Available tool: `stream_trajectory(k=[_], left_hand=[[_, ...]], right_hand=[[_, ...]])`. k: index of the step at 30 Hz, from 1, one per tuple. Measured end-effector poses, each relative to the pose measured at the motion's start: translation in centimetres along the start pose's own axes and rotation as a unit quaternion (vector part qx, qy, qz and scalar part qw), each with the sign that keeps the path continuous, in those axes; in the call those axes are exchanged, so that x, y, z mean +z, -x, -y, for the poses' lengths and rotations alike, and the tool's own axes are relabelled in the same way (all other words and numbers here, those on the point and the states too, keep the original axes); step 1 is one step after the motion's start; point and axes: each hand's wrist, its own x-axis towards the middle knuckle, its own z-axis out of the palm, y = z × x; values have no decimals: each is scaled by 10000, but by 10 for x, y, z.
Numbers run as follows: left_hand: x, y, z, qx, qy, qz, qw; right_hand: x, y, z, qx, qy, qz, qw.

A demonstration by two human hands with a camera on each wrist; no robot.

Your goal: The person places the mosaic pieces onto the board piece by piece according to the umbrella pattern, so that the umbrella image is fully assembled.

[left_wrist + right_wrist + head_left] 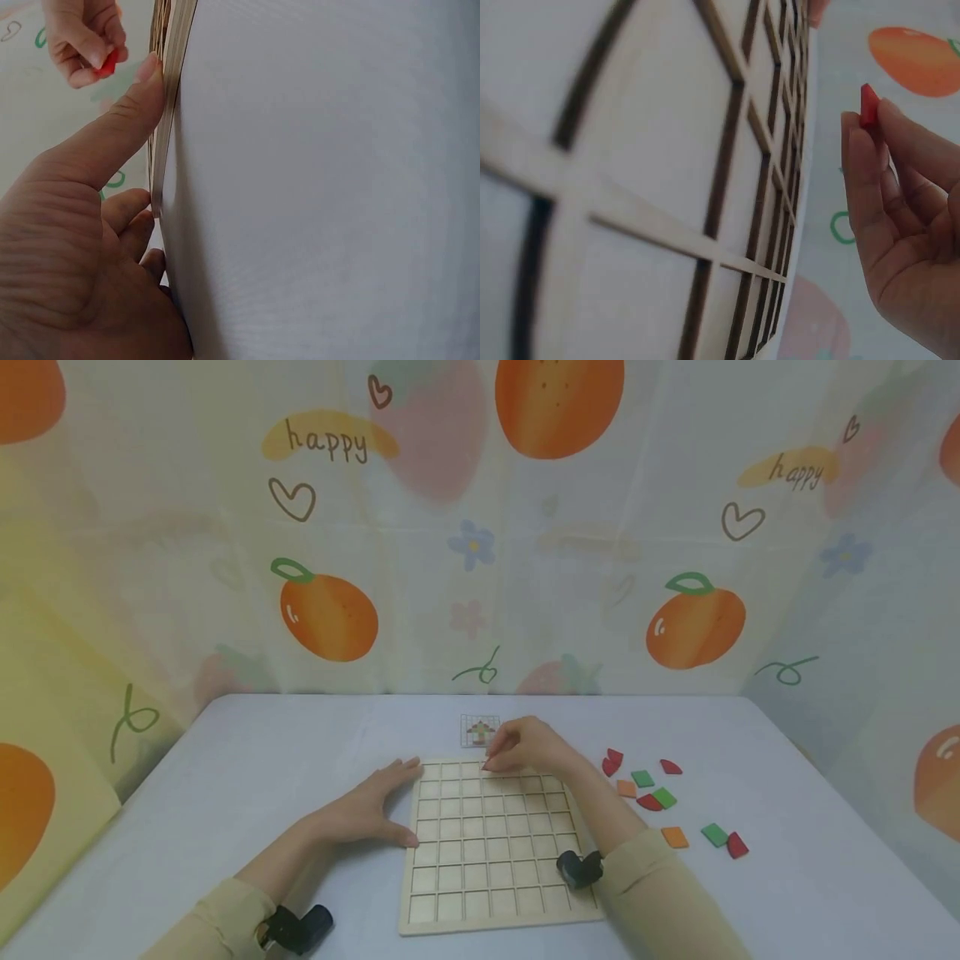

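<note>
A square wooden grid board lies on the white table, its cells bare. My right hand is over the board's far edge and pinches a small red piece between thumb and fingertips. In the left wrist view the same red piece pokes out below the right hand's fingers. My left hand is spread along the board's left side, with the thumb touching the edge and the fingertips at the far left corner. A small printed pattern card lies behind the board, partly covered by the right hand.
Right of the board lie loose flat pieces: red quarter-round ones, green squares and orange squares. A patterned curtain hangs behind the table. Black cameras sit on both wrists, the right one over the board's near right part.
</note>
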Motion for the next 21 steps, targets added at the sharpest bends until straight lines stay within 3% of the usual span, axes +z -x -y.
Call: stream_trajectory(k=[4, 21], left_hand=[[0, 0, -1, -14, 21, 8, 10000], [-1, 0, -2, 54, 34, 41, 10000]], right_hand=[[3, -1, -1, 41, 416, 134, 9990], [7, -2, -9, 253, 799, 311, 9960]])
